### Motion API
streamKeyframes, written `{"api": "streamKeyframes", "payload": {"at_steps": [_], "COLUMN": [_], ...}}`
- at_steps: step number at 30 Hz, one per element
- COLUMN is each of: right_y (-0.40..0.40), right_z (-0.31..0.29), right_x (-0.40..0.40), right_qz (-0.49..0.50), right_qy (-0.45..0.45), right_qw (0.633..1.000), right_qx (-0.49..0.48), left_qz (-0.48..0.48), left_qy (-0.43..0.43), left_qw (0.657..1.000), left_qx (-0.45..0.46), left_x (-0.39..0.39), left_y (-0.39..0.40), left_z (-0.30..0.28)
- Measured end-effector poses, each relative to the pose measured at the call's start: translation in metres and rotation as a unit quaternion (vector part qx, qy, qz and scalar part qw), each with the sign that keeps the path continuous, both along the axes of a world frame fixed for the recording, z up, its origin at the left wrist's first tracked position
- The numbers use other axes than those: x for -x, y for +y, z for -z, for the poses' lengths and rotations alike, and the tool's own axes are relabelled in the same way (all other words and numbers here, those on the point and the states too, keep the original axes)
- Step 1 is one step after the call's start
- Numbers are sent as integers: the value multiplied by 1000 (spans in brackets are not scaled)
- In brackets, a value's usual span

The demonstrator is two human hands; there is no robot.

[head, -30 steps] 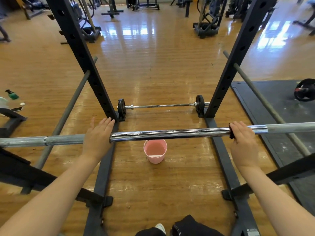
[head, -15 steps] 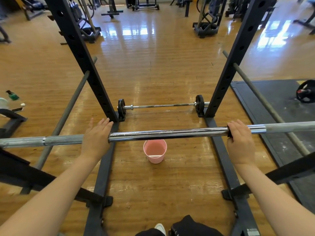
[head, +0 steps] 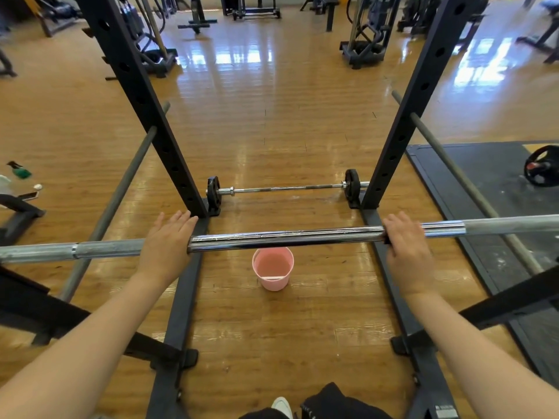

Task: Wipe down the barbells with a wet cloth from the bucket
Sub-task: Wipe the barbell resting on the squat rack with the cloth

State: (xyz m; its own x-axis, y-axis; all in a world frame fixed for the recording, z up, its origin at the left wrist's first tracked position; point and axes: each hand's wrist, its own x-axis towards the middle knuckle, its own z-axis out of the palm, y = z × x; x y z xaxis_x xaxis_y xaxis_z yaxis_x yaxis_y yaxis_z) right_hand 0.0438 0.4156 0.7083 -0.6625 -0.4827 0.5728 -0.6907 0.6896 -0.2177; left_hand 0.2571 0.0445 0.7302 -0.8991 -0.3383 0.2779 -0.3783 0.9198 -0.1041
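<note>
Glossy wooden gym floor, black rack uprights either side. Across the near foreground, a chrome barbell, level, at arm's reach. Left hand laid over it, fingers straight and spread, not wrapped. Right hand curled over the bar, gripping. Below the bar, between both hands, a pink bucket on the floor. Farther back, a second barbell with small plates, lying on the floor between the uprights.
</note>
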Motion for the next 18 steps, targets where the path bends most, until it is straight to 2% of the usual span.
{"api": "streamKeyframes", "payload": {"at_steps": [4, 10, 14, 18], "right_y": [-4, 34, 24, -1], "right_z": [-2, -18, -29, -18], "right_x": [-4, 13, 6, -2], "right_qz": [-50, 12, 33, 33], "right_qy": [-8, -62, -45, -43], "right_qw": [998, 998, 994, 994], "right_qx": [-24, 20, 98, 95], "left_qz": [12, 25, 23, 26], "left_qy": [-7, 7, 19, 26], "left_qw": [1000, 1000, 1000, 999], "left_qx": [17, 9, 4, -1], "left_x": [-4, -1, 0, 0], "left_y": [-2, -3, -5, -4], "left_z": [1, 0, 1, 0]}}
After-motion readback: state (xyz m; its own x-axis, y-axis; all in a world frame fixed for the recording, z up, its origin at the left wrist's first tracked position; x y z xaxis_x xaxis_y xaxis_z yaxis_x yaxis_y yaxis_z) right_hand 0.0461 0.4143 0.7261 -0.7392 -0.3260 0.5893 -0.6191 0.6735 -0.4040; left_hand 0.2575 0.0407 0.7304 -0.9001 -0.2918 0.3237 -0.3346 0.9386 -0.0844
